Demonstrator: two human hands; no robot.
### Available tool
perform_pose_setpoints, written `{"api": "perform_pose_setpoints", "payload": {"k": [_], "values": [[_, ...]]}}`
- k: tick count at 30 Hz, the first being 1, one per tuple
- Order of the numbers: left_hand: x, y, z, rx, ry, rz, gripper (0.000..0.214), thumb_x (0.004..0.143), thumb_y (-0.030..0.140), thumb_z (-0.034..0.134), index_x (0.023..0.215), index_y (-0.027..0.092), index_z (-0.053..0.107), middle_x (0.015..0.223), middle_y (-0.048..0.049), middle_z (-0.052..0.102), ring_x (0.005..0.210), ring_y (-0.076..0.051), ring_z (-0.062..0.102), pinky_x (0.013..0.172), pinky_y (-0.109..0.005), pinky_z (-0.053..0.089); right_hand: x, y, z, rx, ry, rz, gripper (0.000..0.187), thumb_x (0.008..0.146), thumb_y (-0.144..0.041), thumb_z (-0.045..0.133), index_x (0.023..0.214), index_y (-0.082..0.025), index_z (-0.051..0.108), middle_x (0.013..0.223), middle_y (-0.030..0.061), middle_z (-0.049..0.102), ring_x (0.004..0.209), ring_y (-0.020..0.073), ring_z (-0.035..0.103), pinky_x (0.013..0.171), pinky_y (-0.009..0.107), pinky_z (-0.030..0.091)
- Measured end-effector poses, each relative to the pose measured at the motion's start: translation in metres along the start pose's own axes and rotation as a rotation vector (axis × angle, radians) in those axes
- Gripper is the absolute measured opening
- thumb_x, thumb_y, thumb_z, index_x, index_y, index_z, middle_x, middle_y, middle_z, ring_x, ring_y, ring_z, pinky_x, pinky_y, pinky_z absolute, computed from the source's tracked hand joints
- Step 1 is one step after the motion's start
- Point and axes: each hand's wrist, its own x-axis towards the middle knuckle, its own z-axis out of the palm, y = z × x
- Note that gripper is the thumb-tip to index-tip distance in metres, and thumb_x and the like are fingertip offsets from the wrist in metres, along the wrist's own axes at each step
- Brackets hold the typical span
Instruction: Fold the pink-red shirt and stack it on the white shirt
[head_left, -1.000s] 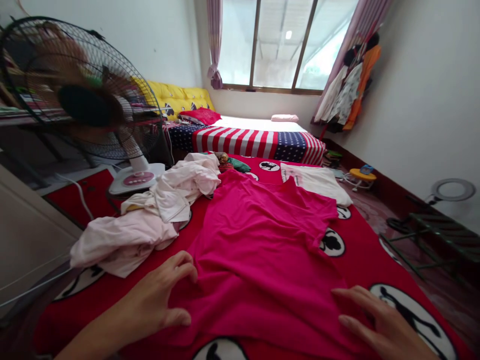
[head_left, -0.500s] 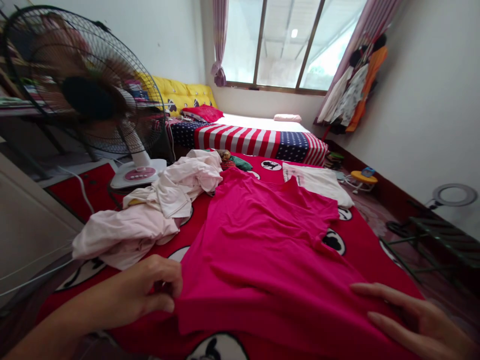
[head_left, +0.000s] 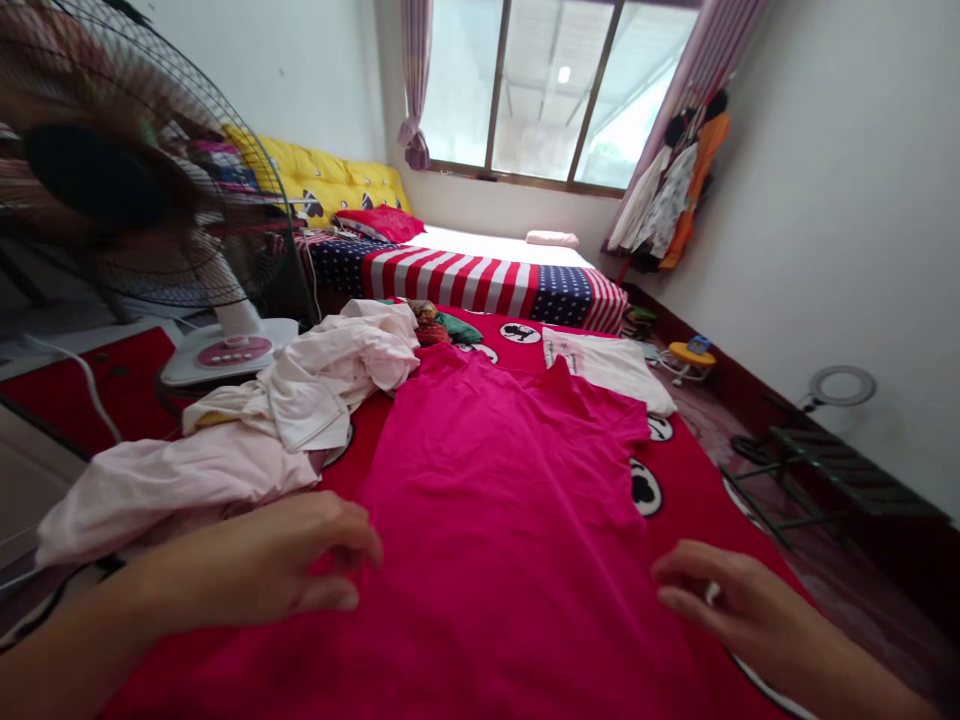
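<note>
A bright pink T-shirt lies spread out, neckline away from me, on a red cover with white and black patterned circles. My left hand is over the shirt's left edge, its fingers bent and the thumb apart from them. At the right edge is my right hand, fingers curved, a small gap between them and the thumb. Neither hand visibly grips cloth. The shirt's near end runs blurred to the bottom of the view. A pile of pale crumpled clothes lies to the left, and a folded white garment beyond the right sleeve.
A running fan stands close on the left. Behind the red cover is a bed with a stars-and-stripes cover. On the right floor are a yellow stool, a dark green rack and a ring light. Clothes hang by the window.
The shirt's near end has come toward me, and the cloth lies smoother. My right hand has moved left, with its fingers more curved. The view has shifted to the right.
</note>
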Motion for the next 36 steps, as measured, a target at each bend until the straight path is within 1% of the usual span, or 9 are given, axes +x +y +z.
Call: {"api": "perform_pose_setpoints", "payload": {"k": [5, 10, 14, 18, 22, 25, 29, 32, 36], "values": [[0.111, 0.016, 0.017, -0.039, 0.187, 0.259, 0.035, 0.091, 0.031, 0.049, 0.124, 0.022, 0.058, 0.119, -0.0066, 0.063, 0.108, -0.019, 0.058, 0.096, -0.028, 0.042, 0.089, -0.048, 0.030, 0.082, 0.198, -0.242, 0.033, 0.085, -0.030, 0.051, 0.114, -0.021, 0.063, 0.117, 0.0097, 0.063, 0.109, 0.0239, 0.058, 0.095, 0.039, 0.046], [0.194, -0.017, 0.045, 0.169, 0.312, -0.008, 0.056, 0.094, 0.044, 0.040, 0.145, 0.023, 0.033, 0.153, -0.0130, 0.027, 0.141, -0.029, 0.024, 0.111, -0.051, 0.025, 0.152, -0.042, 0.054, -0.058, 0.179, -0.342, 0.052, 0.091, -0.036, 0.044, 0.140, -0.020, 0.041, 0.145, 0.0105, 0.041, 0.135, 0.0232, 0.036, 0.111, 0.045, 0.029], [0.200, -0.057, 0.055, 0.279, 0.403, -0.172, 0.065, 0.090, 0.061, 0.036, 0.144, 0.027, 0.035, 0.155, -0.0090, 0.022, 0.144, -0.030, 0.013, 0.114, -0.053, 0.011, 0.176, 0.021, 0.045, -0.350, 0.167, 0.037, 0.062, 0.094, -0.047, 0.037, 0.146, -0.014, 0.031, 0.153, 0.0138, 0.027, 0.142, 0.0263, 0.020, 0.113, 0.050, 0.020], [0.195, -0.067, 0.060, 0.278, 0.465, -0.222, 0.069, 0.086, 0.065, 0.039, 0.145, 0.029, 0.034, 0.156, -0.0084, 0.019, 0.144, -0.032, 0.011, 0.114, -0.050, 0.012, 0.190, 0.054, 0.027, -0.511, 0.270, 0.327, 0.062, 0.092, -0.049, 0.038, 0.138, -0.006, 0.043, 0.148, 0.0207, 0.035, 0.138, 0.0344, 0.026, 0.109, 0.058, 0.019], [0.197, -0.062, 0.062, 0.266, 0.492, -0.238, 0.068, 0.086, 0.063, 0.044, 0.144, 0.029, 0.035, 0.157, -0.0107, 0.016, 0.144, -0.031, 0.012, 0.114, -0.050, 0.013, 0.218, 0.024, 0.017, -0.427, 0.433, 0.185, 0.039, 0.090, -0.029, 0.045, 0.123, -0.011, 0.056, 0.134, 0.0179, 0.051, 0.122, 0.0302, 0.049, 0.100, 0.044, 0.037], [0.198, -0.063, 0.064, 0.257, 0.508, -0.232, 0.067, 0.085, 0.063, 0.044, 0.144, 0.030, 0.036, 0.157, -0.0104, 0.015, 0.143, -0.031, 0.013, 0.114, -0.050, 0.014, 0.250, -0.005, 0.021, -0.360, 0.417, 0.083, 0.037, 0.091, -0.023, 0.042, 0.127, -0.017, 0.051, 0.119, 0.0107, 0.062, 0.105, 0.0218, 0.060, 0.086, 0.030, 0.045], [0.198, -0.067, 0.066, 0.252, 0.533, -0.223, 0.070, 0.085, 0.064, 0.044, 0.145, 0.030, 0.033, 0.157, -0.0109, 0.014, 0.144, -0.030, 0.013, 0.114, -0.049, 0.016, 0.298, -0.021, 0.031, -0.329, 0.350, 0.090, 0.047, 0.090, -0.031, 0.049, 0.134, -0.015, 0.045, 0.095, 0.0102, 0.070, 0.092, 0.0242, 0.065, 0.078, 0.031, 0.047], [0.200, -0.070, 0.066, 0.216, 0.570, -0.239, 0.076, 0.088, 0.065, 0.036, 0.149, 0.022, 0.024, 0.156, -0.0142, 0.018, 0.143, -0.029, 0.017, 0.114, -0.047, 0.019, 0.325, -0.018, 0.029, -0.327, 0.308, 0.154, 0.039, 0.086, -0.034, 0.054, 0.118, -0.013, 0.059, 0.094, 0.0150, 0.070, 0.092, 0.0282, 0.066, 0.074, 0.033, 0.048], [0.205, -0.072, 0.065, 0.155, 0.635, -0.317, 0.070, 0.093, 0.056, 0.031, 0.147, 0.010, 0.027, 0.152, -0.0157, 0.027, 0.141, -0.025, 0.026, 0.114, -0.042, 0.024, 0.339, -0.021, 0.023, -0.337, 0.352, 0.220, 0.035, 0.089, -0.020, 0.039, 0.106, -0.005, 0.066, 0.096, 0.0237, 0.068, 0.093, 0.0319, 0.065, 0.078, 0.039, 0.048]]}}
